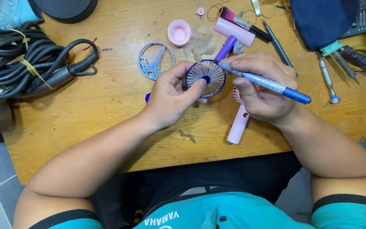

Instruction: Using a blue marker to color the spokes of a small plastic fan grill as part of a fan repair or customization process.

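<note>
The left hand (pixel 170 95) is gripping a small round dark-blue fan grille (pixel 205 78) between thumb and fingers, holding it just above the wooden table (pixel 85 114) near the middle of the view. The right hand (pixel 261 87) is closing around a blue-handled screwdriver (pixel 267 83), pen-style, its tip touching the grille's upper right rim. A purple handle (pixel 225 48) is sticking out from behind the grille, partly hidden by it. Under the right hand a pale pink fan handle (pixel 239 125) is lying on the table, its upper part covered by the palm. Just left of the grille a light-blue ring-shaped ornament (pixel 155 61) is lying flat, and beyond it a pink round cap (pixel 179 32) is sitting near clear fan blades (pixel 200 44). A pink cylinder (pixel 234 32) and a makeup brush (pixel 244 23) are crowding the space behind the hands. More screwdrivers (pixel 328 78) are lying to the right, beside a dark blue cloth (pixel 325 21). A coiled black cable (pixel 26 59) is filling the table's left side, well apart from the hands.
</note>
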